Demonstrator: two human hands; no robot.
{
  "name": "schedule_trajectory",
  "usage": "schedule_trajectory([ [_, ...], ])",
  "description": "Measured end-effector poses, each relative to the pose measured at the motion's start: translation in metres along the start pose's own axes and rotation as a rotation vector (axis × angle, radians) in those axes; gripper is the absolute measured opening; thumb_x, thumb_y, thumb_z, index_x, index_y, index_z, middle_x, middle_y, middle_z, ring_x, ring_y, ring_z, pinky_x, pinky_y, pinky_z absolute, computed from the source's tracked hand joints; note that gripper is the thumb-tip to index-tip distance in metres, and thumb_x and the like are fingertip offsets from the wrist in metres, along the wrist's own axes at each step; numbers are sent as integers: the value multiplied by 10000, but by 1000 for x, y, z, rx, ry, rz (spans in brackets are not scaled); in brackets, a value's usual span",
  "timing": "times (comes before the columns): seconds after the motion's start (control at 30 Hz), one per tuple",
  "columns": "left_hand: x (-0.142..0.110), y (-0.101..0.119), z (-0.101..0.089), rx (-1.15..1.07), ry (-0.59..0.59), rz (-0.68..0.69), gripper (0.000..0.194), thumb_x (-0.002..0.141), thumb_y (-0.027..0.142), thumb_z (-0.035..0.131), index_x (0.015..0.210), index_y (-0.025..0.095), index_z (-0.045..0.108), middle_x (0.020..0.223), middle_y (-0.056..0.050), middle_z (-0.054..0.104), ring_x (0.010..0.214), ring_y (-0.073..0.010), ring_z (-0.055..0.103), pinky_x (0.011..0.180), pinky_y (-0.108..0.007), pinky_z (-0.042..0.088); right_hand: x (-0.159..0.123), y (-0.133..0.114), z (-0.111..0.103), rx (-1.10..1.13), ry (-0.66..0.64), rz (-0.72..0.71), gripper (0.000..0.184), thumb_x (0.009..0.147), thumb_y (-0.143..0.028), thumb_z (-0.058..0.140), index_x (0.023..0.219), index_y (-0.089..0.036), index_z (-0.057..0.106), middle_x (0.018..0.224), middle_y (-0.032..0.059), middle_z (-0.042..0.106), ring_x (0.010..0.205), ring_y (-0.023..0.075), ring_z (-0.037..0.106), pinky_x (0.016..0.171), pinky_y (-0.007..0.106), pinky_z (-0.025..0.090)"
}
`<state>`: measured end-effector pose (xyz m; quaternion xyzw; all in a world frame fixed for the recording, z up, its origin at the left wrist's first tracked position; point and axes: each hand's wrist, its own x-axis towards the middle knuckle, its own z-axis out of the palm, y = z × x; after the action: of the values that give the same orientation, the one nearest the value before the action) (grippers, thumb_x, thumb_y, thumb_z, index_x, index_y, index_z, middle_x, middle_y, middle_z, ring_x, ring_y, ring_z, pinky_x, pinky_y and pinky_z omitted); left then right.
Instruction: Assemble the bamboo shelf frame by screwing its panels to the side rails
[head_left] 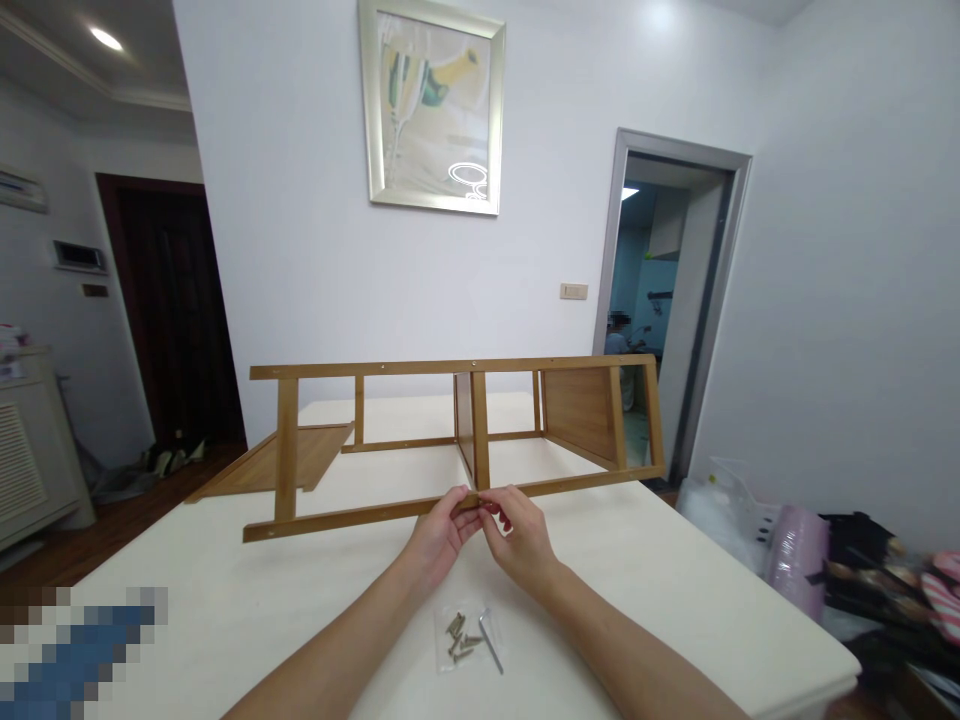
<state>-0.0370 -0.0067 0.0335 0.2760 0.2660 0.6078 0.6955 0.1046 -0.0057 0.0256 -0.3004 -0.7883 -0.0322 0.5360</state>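
Note:
A brown wooden shelf frame (480, 420) lies on its side across the white table (337, 600). My left hand (439, 540) is closed on its near rail, beside the joint with the middle shelf board. Close by on the right, my right hand (523, 535) has its fingertips pinched together against the same rail. Whatever sits between those fingertips is hidden or too small to make out. In front of my hands, several screws (457, 628) lie on a small clear plastic bag (442, 655), with a hex key (491, 643) to their right.
A loose wooden panel (315, 455) rests on the table at the left, partly behind the frame. Bags and a pink wrapped roll (799, 560) are heaped beyond the table's right edge. Against the back stands a wall with a picture (435, 100) and a doorway; a person (621, 345) is inside it.

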Motion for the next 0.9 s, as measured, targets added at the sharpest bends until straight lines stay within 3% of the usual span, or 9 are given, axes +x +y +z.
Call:
schedule_trajectory([
  [0.73, 0, 0, 0, -7, 32, -6, 45, 818, 145, 609, 807, 111, 636, 806, -106, 736, 701, -174, 696, 717, -292, 571, 1, 1, 1, -59, 24, 54, 63, 869, -237, 568, 834, -209, 612, 730, 20, 633, 628, 125, 550, 572, 242, 439],
  [0.9, -2, 0, 1, 13, 11, 0, 62, 819, 156, 609, 789, 111, 638, 789, -108, 735, 699, -176, 697, 709, -277, 566, -1, 2, 1, -47, -6, 57, 99, 847, -220, 581, 941, -210, 611, 758, 20, 640, 616, 123, 542, 568, 243, 440],
])
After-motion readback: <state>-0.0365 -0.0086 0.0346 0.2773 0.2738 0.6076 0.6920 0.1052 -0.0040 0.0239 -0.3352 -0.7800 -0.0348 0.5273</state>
